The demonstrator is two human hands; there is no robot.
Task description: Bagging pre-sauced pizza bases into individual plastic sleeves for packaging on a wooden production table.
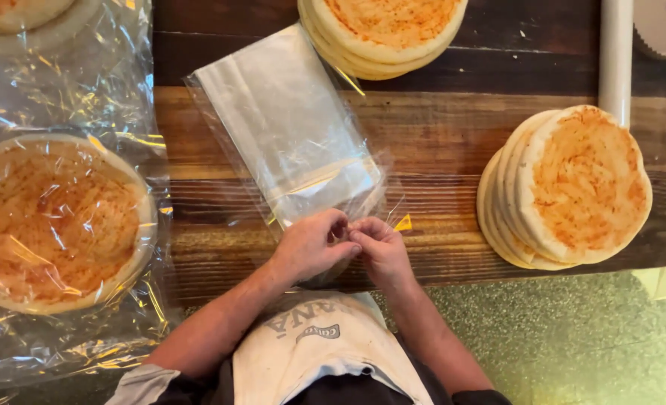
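A stack of clear plastic bags (288, 124) lies flat on the wooden table (438, 142), its open end toward me. My left hand (310, 244) and my right hand (382, 247) meet at that near end, fingertips pinching the edge of the top bag. A small yellow tab (403, 223) shows just right of my right hand. A fanned stack of round flatbreads (569, 187) with orange-speckled tops rests to the right of my hands.
Another flatbread stack (385, 30) sits at the table's far edge. Bagged flatbreads (55, 221) in crinkled clear plastic lie at the left. A white post (616, 52) stands at the right rear. Speckled floor (573, 337) lies below the table edge.
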